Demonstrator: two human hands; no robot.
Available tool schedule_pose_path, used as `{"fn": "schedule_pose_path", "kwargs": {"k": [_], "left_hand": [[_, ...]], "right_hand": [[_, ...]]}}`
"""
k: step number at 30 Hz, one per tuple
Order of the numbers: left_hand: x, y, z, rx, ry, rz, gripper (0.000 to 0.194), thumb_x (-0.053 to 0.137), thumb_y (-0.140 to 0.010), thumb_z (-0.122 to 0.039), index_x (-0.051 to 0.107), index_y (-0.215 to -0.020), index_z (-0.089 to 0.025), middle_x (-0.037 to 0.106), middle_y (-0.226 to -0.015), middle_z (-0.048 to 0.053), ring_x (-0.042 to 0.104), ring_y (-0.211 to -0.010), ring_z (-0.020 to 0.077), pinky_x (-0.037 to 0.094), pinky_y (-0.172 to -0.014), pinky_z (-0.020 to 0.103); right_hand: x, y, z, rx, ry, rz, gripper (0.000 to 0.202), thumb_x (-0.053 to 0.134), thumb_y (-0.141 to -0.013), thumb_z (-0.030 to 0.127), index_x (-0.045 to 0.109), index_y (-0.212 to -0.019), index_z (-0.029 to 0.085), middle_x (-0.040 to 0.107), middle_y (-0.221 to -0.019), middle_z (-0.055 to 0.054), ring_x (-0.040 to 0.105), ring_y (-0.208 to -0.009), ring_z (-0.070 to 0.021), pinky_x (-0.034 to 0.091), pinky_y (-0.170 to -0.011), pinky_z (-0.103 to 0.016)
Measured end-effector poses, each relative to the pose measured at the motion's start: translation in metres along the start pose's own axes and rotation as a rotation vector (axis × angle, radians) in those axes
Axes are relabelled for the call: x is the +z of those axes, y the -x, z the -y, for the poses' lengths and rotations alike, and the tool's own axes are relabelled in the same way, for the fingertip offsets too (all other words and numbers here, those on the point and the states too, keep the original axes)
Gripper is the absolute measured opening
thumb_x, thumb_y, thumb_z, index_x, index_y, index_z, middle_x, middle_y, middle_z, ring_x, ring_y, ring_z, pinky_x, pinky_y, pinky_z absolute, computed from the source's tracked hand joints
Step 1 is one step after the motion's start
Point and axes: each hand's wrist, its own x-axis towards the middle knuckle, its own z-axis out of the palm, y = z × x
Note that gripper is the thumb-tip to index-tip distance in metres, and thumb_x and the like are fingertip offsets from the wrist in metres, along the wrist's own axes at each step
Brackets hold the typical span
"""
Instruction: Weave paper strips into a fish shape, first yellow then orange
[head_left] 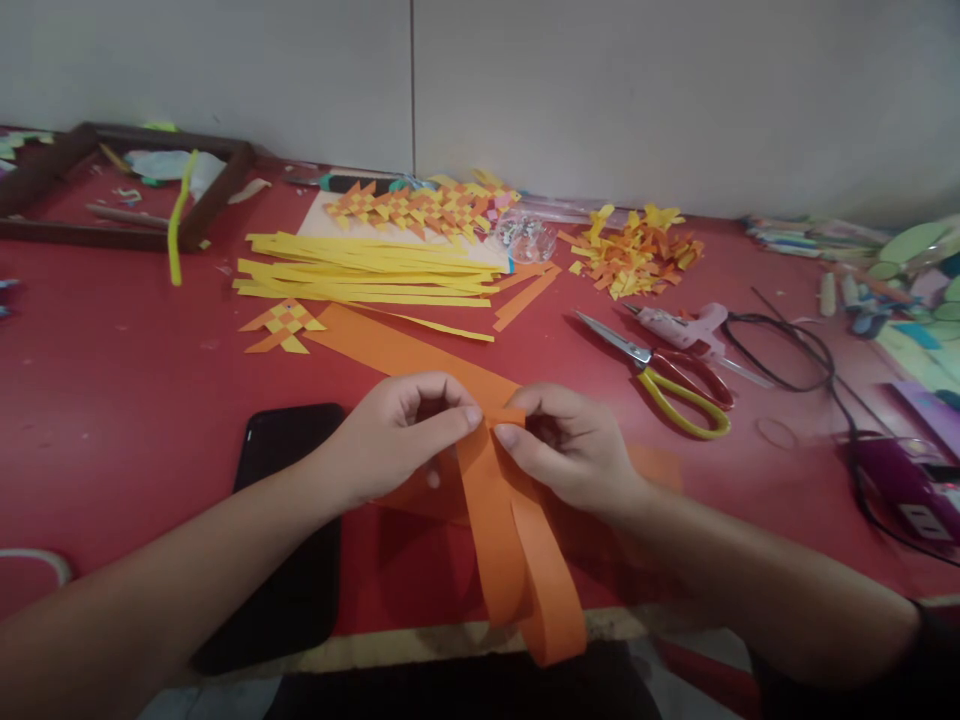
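Note:
My left hand [420, 425] and my right hand [574, 440] pinch the top end of an orange paper strip [491, 520] between thumbs and fingers. The strip hangs toward me, bending into a loop past the table's front edge. Beneath my hands lies a wider orange paper band [397, 345], running up to the left. A woven orange and yellow paper fish [287, 325] rests at the band's far end. Beyond it is a bundle of yellow paper strips [360, 270]. Short orange strips [529, 300] lie to the right of that bundle.
Scissors [660, 375] and a pink glue gun [690, 328] with a black cord lie at right. Behind them is a heap of paper scraps [637, 250]. Several woven fish [420, 208] sit at the back. A black phone [289, 540] is under my left forearm; a brown frame [127, 235] stands far left.

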Motion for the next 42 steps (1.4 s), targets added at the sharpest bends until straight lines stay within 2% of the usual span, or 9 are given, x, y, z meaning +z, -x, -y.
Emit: {"fn": "schedule_pose_path", "kwargs": {"k": [13,19,27,33,42], "left_hand": [[-0.001,-0.0006,0.0026,0.023,0.039,0.005,0.017,0.062,-0.085,-0.03,0.059,-0.074,-0.017,0.054,-0.057,-0.006,0.053,-0.046,0.0062,0.047,-0.04,0.014],[-0.0005,0.0017,-0.0004,-0.063,0.058,0.115,0.023,0.065,-0.083,-0.036,0.06,-0.073,-0.016,0.058,-0.058,-0.005,0.055,-0.045,0.0062,0.049,-0.044,0.015],[-0.0004,0.0035,-0.0025,-0.038,-0.035,0.127,0.023,0.063,-0.084,-0.036,0.057,-0.073,-0.017,0.053,-0.058,-0.007,0.052,-0.045,0.0054,0.046,-0.043,0.014],[-0.0003,0.002,-0.001,0.0,0.01,0.126,0.023,0.064,-0.085,-0.035,0.057,-0.072,-0.016,0.05,-0.058,-0.008,0.051,-0.045,0.0042,0.045,-0.042,0.012],[0.0,0.0029,0.001,-0.023,0.066,0.12,0.021,0.067,-0.083,-0.029,0.056,-0.07,-0.016,0.051,-0.057,-0.008,0.052,-0.045,0.0034,0.046,-0.041,0.01]], "right_hand": [[0.0002,-0.0009,0.0021,-0.012,0.024,-0.054,0.017,0.062,-0.081,0.027,0.052,-0.068,0.019,0.05,-0.059,0.003,0.042,-0.05,-0.0086,0.035,-0.045,-0.022],[0.0003,-0.0013,0.0014,0.006,-0.058,-0.069,0.018,0.062,-0.082,0.027,0.053,-0.069,0.019,0.051,-0.061,0.002,0.045,-0.052,-0.0091,0.037,-0.048,-0.022],[-0.0017,0.0005,-0.0026,0.05,-0.244,0.086,0.018,0.063,-0.086,0.033,0.061,-0.076,0.017,0.059,-0.068,-0.001,0.054,-0.06,-0.0119,0.045,-0.055,-0.025],[-0.0002,0.0011,-0.0039,-0.003,-0.182,0.031,0.023,0.063,-0.086,0.032,0.056,-0.069,0.018,0.055,-0.063,0.001,0.05,-0.057,-0.0108,0.042,-0.052,-0.024],[0.0005,0.0016,-0.0025,-0.076,-0.121,-0.018,0.02,0.063,-0.085,0.03,0.056,-0.071,0.018,0.057,-0.065,0.001,0.051,-0.056,-0.0102,0.043,-0.051,-0.023]]}}
